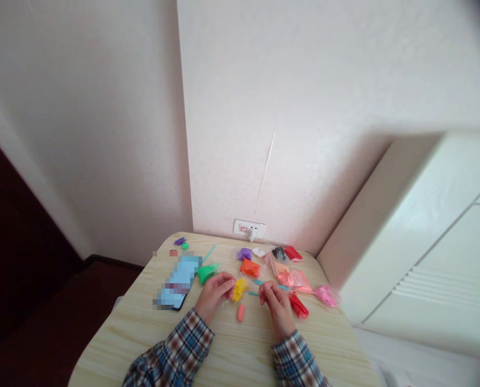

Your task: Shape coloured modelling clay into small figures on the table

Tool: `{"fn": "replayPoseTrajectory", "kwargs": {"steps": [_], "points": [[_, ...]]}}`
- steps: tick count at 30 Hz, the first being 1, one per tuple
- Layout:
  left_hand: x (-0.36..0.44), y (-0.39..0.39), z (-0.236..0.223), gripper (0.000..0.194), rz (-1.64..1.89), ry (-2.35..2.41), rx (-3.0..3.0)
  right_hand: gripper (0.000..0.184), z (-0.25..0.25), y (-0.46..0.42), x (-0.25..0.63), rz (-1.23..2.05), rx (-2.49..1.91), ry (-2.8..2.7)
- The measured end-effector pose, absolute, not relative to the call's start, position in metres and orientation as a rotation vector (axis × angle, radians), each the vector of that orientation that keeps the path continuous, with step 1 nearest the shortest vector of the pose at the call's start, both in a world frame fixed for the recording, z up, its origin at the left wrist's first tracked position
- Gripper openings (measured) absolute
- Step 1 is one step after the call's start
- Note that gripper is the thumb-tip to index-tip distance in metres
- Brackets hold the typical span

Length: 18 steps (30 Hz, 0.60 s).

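Observation:
My left hand [214, 293] rests on the light wooden table [223, 355], fingers curled beside a yellow clay lump [238, 289]; what it grips, if anything, is too small to see. My right hand [275, 302] is pinched shut near a thin teal stick [259, 282]; I cannot make out what it holds. A small orange clay roll [240, 313] lies between my hands. A red clay bag [298, 306] lies just right of my right hand. Both sleeves are plaid.
Clay bags are scattered behind my hands: green [207, 272], orange [250, 267], purple [244, 253], black [279, 253], red [293, 253], peach [290, 278], pink [326, 295]. A phone [179, 282] lies at left. A wall socket [249, 229] sits behind; a white cabinet [425, 236] stands right.

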<state>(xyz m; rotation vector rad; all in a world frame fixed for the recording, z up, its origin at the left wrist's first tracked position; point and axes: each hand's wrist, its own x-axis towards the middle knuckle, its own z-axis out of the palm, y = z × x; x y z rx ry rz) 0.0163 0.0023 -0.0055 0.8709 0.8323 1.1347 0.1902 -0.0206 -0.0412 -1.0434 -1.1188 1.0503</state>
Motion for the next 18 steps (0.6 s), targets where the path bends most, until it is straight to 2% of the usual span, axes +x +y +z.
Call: {"fn": "replayPoseTrajectory", "kwargs": {"steps": [18], "points": [[0.014, 0.005, -0.007, 0.024, 1.178, 0.855, 0.945, 0.038, -0.028, -0.02, 0.186, 1.105, -1.043, -1.144]]}}
